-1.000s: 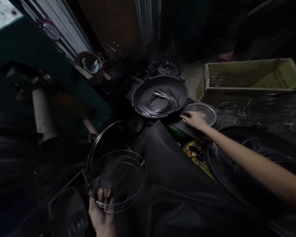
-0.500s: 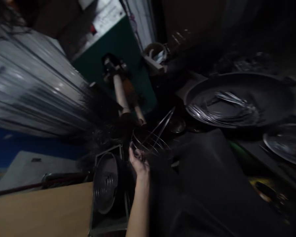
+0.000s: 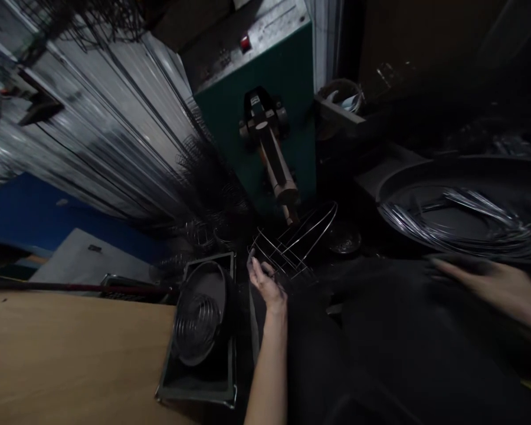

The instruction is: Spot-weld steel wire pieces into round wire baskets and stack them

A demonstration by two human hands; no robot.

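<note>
My left hand [image 3: 268, 284] grips the near rim of a round wire basket frame [image 3: 292, 243], which is tilted up on its side just below the tip of a machine's arm [image 3: 277, 171]. My right hand [image 3: 491, 283] comes in from the right, low over the dark lap cover, near the rim of a large dark pan [image 3: 464, 177] holding a bundle of curved wires [image 3: 460, 215]. Its fingers are blurred and dim, and I see nothing clearly held in them.
A green machine body [image 3: 265, 77] with a red button stands behind. A square tray [image 3: 199, 378] with stacked wire frames [image 3: 197, 321] lies left of my forearm. A wooden board [image 3: 71, 360] fills the lower left. Corrugated metal sheeting [image 3: 92, 130] is at left.
The view swung left. My left hand carried the wire frame up toward the machine's arm. My right hand left the metal dish and has come back near the pan.
</note>
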